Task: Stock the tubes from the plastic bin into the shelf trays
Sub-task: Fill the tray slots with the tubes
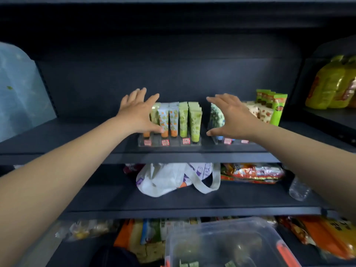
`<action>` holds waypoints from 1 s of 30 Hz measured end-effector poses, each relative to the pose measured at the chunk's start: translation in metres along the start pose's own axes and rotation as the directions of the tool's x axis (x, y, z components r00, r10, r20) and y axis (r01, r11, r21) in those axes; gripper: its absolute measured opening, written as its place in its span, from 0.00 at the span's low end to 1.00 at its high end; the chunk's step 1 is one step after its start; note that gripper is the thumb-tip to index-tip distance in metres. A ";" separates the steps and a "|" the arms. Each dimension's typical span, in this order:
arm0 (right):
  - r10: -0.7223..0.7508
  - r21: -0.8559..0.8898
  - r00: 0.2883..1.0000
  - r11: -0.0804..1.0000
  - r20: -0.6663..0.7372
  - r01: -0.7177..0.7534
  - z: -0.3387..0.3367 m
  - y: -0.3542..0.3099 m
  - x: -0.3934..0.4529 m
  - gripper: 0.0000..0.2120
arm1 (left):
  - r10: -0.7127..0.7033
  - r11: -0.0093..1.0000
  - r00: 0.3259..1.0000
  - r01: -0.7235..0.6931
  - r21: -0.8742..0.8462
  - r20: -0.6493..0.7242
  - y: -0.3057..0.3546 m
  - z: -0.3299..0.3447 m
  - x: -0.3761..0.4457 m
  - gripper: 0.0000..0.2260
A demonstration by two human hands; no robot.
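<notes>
Blurred plastic bin point(221, 245) cropped below; hands point(137, 110) point(232, 117) hide tubes point(174, 118).

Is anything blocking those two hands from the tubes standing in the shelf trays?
Nothing visible. The left hand already touches the orange-capped tubes; the right hand, fingers spread, is at the blue-patterned tubes.

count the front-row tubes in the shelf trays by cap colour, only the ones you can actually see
orange-capped tubes: 3, one partly behind the left hand
green-capped tubes: 2
blue-capped tubes: 1, with any others hidden behind the right hand
total: 6
</notes>
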State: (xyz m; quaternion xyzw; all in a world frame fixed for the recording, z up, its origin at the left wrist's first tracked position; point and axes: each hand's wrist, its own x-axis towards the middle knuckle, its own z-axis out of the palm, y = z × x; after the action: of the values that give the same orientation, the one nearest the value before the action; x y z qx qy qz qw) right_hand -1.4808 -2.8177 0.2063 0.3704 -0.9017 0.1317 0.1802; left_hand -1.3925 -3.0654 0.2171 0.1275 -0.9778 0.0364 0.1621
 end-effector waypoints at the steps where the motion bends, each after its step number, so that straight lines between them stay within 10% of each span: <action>1: -0.009 -0.009 1.000 1.000 0.004 0.009 0.004 0.002 -0.010 0.46 | 0.017 1.000 1.000 -0.017 0.001 -0.005 0.006 0.006 -0.009 0.49; 12: 0.028 0.090 1.000 0.996 -0.005 -0.027 0.099 0.034 -0.148 0.37 | 0.200 0.936 0.980 -0.196 -0.293 -0.015 0.081 0.113 -0.130 0.41; 20: 0.312 0.202 0.915 0.908 0.257 -0.367 0.187 0.065 -0.243 0.27 | 0.320 0.911 0.869 -0.173 -0.374 0.378 0.142 0.230 -0.193 0.37; 30: 0.556 0.162 0.589 0.633 0.587 -0.757 0.294 0.097 -0.313 0.25 | 0.115 0.841 0.589 0.371 -0.394 0.800 0.174 0.356 -0.228 0.31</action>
State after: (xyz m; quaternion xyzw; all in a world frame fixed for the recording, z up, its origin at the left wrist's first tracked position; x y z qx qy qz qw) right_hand -1.4100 -2.6654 -0.2010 0.0500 -0.9413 0.2720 -0.1936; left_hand -1.3387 -2.8836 -0.1993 0.1541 -0.9028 -0.3041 -0.2621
